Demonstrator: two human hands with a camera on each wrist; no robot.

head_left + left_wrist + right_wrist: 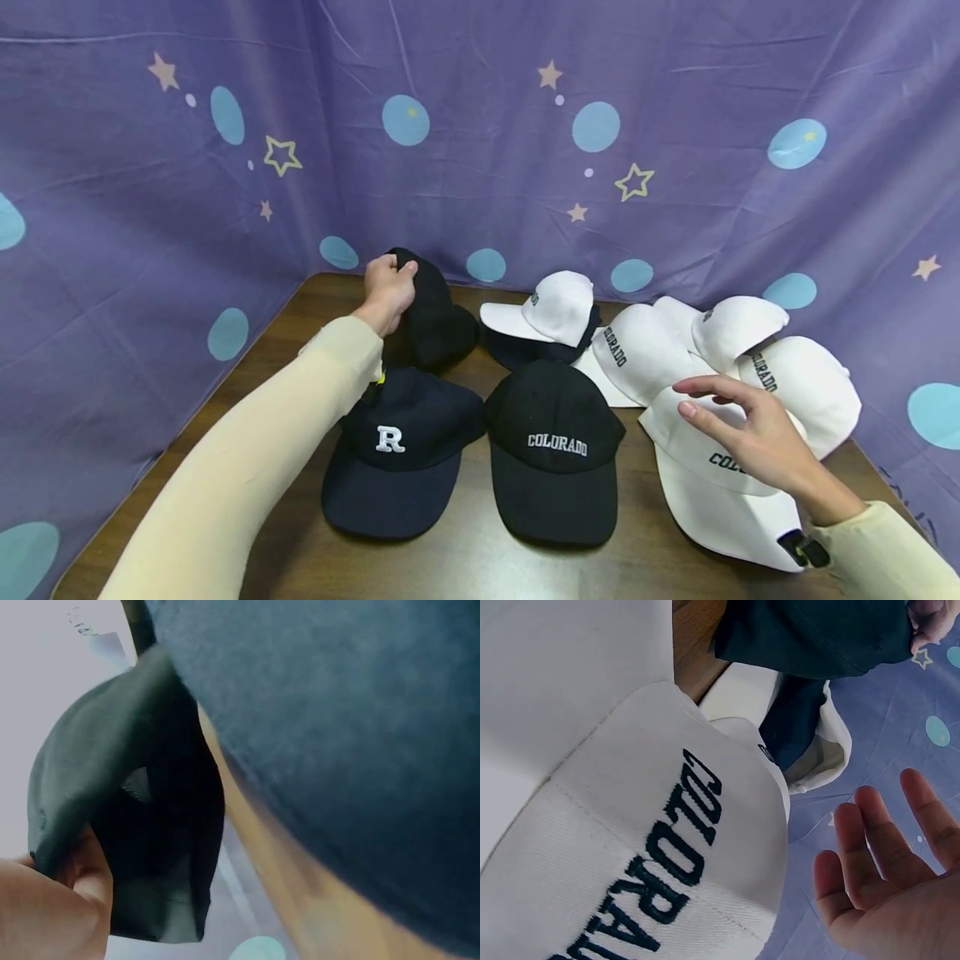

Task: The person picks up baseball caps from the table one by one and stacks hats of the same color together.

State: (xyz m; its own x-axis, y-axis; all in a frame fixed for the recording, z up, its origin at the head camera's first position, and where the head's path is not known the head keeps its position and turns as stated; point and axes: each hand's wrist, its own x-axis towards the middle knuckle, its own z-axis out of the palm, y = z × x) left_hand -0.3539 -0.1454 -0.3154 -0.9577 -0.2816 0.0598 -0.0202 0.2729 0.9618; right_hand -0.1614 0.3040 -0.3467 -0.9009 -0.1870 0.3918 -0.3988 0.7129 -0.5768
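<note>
At the back left, my left hand (390,292) pinches the rim of a black cap (431,321), which is tipped up on its side. The left wrist view shows the thumb and a finger on the edge of this cap (82,742), its hollow inside visible. My right hand (765,433) hovers over a white cap (678,429) lettered COLORADO, its fingers relaxed and holding nothing. In the right wrist view the fingers (870,855) are spread slightly apart, beside white lettered fabric. A navy cap (390,500) with an R and a black COLORADO cap (555,504) lie in front.
Several more white caps (645,354) overlap at the right. Another white cap (562,304) rests on a dark cap (517,350) at the back middle. The wooden table (465,567) meets a purple patterned curtain (480,192) behind and at both sides.
</note>
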